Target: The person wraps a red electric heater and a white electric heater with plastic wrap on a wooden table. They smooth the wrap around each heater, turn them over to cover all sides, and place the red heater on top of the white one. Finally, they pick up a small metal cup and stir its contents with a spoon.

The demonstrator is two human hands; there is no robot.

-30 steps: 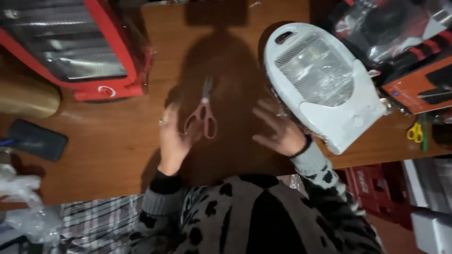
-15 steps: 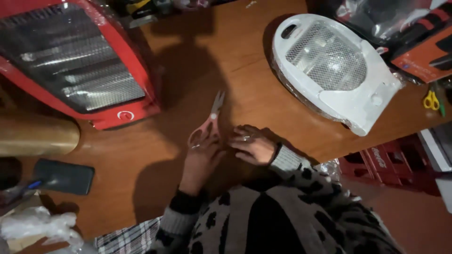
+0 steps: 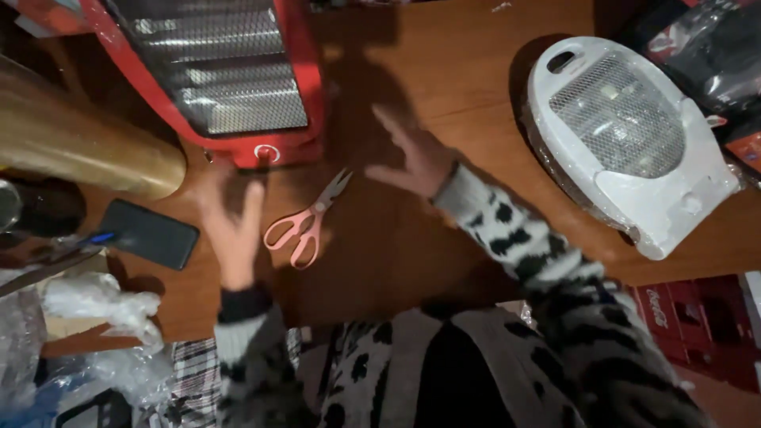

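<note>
Pink-handled scissors (image 3: 305,223) lie flat on the wooden table (image 3: 444,87), blades pointing up and right. My left hand (image 3: 230,222) hovers just left of them, fingers spread, holding nothing, below the red heater (image 3: 214,79). My right hand (image 3: 412,154) is raised above the table to the right of the scissors, fingers apart and empty, blurred by motion. A white oval fan heater (image 3: 626,143) lies on its back at the right.
A gold cylinder (image 3: 79,150) lies at the far left, with a dark phone (image 3: 147,232) below it. Crumpled clear plastic (image 3: 103,305) sits at the lower left. Red boxes (image 3: 697,317) are beside the table at the lower right.
Both hands have let go of the scissors and moved apart, the left toward the red heater, the right up and to the right. The scissors now lie free on the table.
</note>
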